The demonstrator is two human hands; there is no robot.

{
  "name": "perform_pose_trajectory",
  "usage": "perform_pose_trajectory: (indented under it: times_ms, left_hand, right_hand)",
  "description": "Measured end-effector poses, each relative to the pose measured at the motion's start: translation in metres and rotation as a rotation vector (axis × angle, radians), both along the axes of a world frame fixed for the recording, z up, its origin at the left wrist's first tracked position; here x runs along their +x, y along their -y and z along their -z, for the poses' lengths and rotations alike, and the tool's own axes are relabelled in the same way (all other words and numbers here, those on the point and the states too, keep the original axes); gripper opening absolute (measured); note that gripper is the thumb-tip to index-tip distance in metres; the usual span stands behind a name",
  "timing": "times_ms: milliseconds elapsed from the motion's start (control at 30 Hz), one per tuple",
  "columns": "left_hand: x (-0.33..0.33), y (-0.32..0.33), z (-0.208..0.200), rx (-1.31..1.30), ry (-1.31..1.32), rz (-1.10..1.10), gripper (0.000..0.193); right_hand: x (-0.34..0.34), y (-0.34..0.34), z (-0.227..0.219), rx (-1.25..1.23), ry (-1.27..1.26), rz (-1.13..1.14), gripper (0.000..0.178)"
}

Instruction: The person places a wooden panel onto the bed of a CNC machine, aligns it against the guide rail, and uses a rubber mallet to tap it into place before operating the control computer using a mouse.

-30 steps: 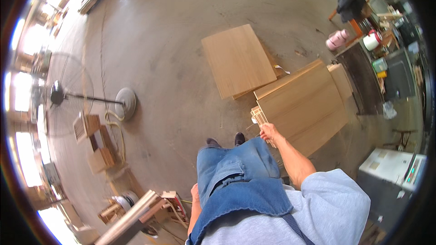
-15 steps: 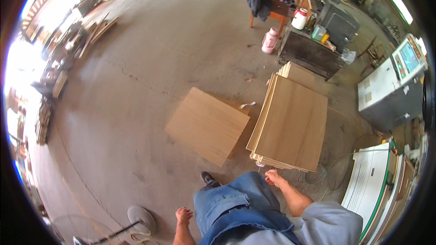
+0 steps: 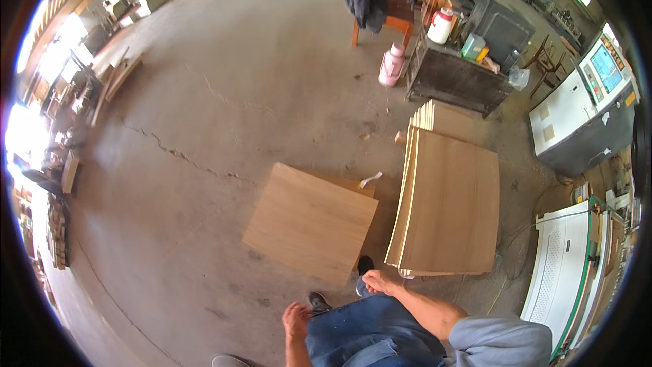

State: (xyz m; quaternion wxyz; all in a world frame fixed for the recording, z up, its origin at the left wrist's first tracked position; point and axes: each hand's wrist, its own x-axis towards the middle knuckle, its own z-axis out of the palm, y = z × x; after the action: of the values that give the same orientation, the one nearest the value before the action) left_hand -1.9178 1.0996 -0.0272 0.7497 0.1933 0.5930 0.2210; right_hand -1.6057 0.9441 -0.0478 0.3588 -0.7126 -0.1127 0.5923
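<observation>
Now, after a rightward turn, the left grip (image 3: 295,319) is hanging loosely open and the right grip (image 3: 377,281) curled closed, both seemingly empty, while the board stack (image 3: 448,204) is standing toward the right edge of the floor (image 3: 265,81), its near-left corner apparently coming within easy reach.

left hand (image 3: 296,320): fingers loosely bent, held beside a blue apron (image 3: 360,331). right hand (image 3: 377,281): fingers curled in, held near the lower edge of a stack of wooden panels (image 3: 451,204). one loose panel (image 3: 312,223), laid over another on the floor (image 3: 170,231); a white strip (image 3: 371,179) is seen near its right corner. one dark worktop (image 3: 445,79), on which a red-and-white flask (image 3: 440,30) is set. one pink flask (image 3: 391,68), stood on the floor. one chair (image 3: 401,19), draped with a dark garment (image 3: 367,0).
</observation>
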Motion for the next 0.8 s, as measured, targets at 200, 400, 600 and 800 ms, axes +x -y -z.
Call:
perform_pose_trajectory:
  times_ms: [200,400,600,800]
  left_hand:
    - [0.050,0.077,0.087,-0.468,-0.053,0.075,0.032]
    - [0.041,0.057,0.205,-0.332,-0.124,0.465,0.031]
    - [0.001,-0.016,0.300,-0.389,-0.128,0.215,0.027]
    - [0.000,-0.065,0.399,-0.400,-0.201,0.163,0.045]
  right_hand:
    - [0.028,-0.078,0.106,0.047,0.095,-0.077,0.026]
    - [0.062,-0.131,0.258,0.035,0.131,-0.028,0.022]
    - [0.097,-0.168,0.376,-0.215,0.697,-0.572,0.025]
    - [0.187,-0.202,0.445,-0.134,1.166,-0.691,0.044]
